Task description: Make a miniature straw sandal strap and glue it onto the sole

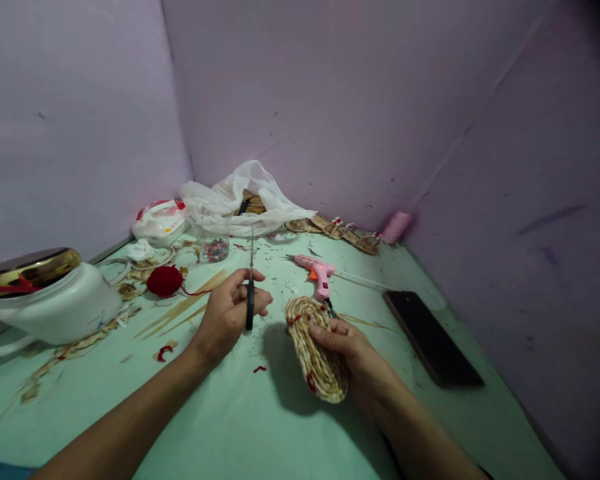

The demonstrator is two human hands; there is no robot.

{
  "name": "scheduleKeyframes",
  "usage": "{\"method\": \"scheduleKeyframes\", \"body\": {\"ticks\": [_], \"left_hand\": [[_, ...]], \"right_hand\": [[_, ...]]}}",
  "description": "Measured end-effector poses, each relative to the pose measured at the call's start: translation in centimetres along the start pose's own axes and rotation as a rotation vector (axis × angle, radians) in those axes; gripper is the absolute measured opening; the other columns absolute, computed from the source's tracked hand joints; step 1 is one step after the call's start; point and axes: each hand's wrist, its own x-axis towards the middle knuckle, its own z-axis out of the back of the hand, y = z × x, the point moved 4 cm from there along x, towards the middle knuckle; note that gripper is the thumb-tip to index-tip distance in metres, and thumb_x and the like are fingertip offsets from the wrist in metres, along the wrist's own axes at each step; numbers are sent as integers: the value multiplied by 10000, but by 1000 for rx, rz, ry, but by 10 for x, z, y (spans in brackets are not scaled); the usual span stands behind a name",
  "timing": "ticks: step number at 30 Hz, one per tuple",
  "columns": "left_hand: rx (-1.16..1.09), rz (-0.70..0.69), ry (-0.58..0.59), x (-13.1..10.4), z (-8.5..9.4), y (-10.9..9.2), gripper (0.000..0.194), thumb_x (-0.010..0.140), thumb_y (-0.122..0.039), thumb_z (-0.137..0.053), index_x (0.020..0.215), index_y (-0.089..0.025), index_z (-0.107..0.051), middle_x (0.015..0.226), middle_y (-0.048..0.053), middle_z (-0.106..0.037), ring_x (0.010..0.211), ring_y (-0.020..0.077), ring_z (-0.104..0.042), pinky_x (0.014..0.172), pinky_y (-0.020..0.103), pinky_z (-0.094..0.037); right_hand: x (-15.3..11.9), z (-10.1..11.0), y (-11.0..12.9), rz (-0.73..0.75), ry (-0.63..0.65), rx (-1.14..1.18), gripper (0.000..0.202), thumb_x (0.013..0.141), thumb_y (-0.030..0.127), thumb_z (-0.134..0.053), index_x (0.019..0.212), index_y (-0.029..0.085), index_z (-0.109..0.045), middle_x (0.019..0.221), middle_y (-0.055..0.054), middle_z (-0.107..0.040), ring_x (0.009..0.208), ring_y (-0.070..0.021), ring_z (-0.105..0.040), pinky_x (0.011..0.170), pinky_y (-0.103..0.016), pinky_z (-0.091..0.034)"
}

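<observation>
My left hand [225, 313] is closed around scissors [251, 301] with a black handle, their thin blades pointing away from me. In my right hand [353, 353], pinched between thumb and fingers, is a woven straw sole [314, 353], coiled in an oval and marked with bits of red yarn. It is held above the table, tilted toward me. Just beyond it lies a pink glue gun [318, 272] with an orange trigger. A ball of red yarn [165, 282] rests left of my left hand, its loose strand running toward that hand. Short red yarn scraps [260, 369] lie on the table.
On the left stands a white teapot-like vessel [65, 310]. A clear cup [215, 237] holds small coloured beads. Behind it are a white plastic bag [253, 190] and a wipes pack [160, 220]. Woven straw pieces [347, 233] lie along the wall. At right is a black phone [433, 337].
</observation>
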Motion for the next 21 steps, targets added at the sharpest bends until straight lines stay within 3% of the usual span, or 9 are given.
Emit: {"method": "scheduleKeyframes", "body": {"ticks": [5, 9, 13, 16, 21], "left_hand": [[98, -31, 9, -2, -8, 7, 346, 622, -242, -644, 908, -165, -465, 679, -11, -604, 568, 108, -533, 524, 211, -419], [88, -11, 58, -6, -25, 19, 348, 631, -229, -637, 934, -168, -477, 686, -15, -597, 608, 113, -546, 565, 220, -434], [107, -25, 79, -7, -30, 22, 359, 641, -243, -632, 959, -164, -484, 683, -21, -567, 605, 110, -531, 558, 224, -426], [163, -53, 121, -7, -29, 18, 357, 666, -267, -610, 982, -161, -480, 690, -13, -567, 608, 114, -530, 553, 229, -422], [486, -201, 47, -10, -10, 5, 329, 731, -323, -529, 1018, -165, -493, 733, 6, -588, 588, 119, -518, 545, 246, -409]], "right_hand": [[2, 5, 1, 89, -164, 91, 207, 595, 205, -716, 754, 94, -642, 610, -62, -674, 491, -138, -593, 509, -249, -478], [-1, -1, -3, 52, -171, 122, 235, 565, 163, -724, 774, 91, -644, 622, -67, -680, 499, -141, -598, 518, -252, -482], [-3, -5, -10, -33, -115, 166, 269, 543, 181, -739, 778, 94, -642, 611, -65, -674, 477, -155, -597, 498, -283, -494], [-3, -6, -11, -85, -70, 185, 261, 556, 194, -729, 785, 100, -646, 582, -55, -664, 454, -161, -591, 483, -302, -499], [-1, 2, -1, -5, -165, 255, 194, 580, 161, -683, 764, 108, -649, 598, -55, -672, 493, -162, -601, 516, -295, -501]]}}
